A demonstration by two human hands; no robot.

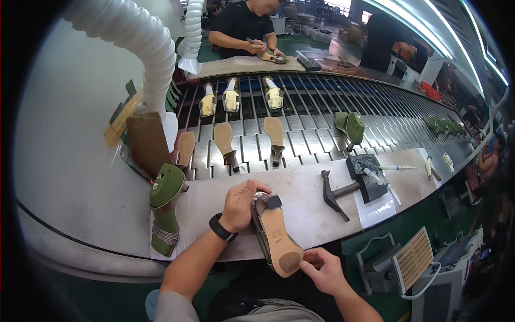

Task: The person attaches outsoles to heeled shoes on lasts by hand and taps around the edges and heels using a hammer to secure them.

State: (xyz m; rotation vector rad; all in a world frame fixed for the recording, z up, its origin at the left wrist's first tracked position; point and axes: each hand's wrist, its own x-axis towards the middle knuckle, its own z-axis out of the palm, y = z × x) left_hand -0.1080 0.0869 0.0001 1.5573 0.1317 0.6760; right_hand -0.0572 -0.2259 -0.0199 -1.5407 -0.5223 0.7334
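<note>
A heeled sandal (277,232) is held sole up over the near edge of the bench, its tan sole facing me and its dark block heel pointing away. My left hand (240,206), with a dark watch on the wrist, wraps around the heel end. At the toe, my right hand (324,269) pinches the rim of the sole between thumb and fingers. The sandal's upper is mostly hidden beneath, with some green showing at the side. To the left, a pair of green sandals (167,188) rests on the bench, one with a sparkly strap.
A hammer (336,196) lies beside a dark block (366,174) with syringes (398,167) on the right. Beyond the bench runs a slatted metal conveyor (308,142) carrying several shoes. A white ribbed duct (155,59) hangs at left. Across, a co-worker (244,27) handles another shoe.
</note>
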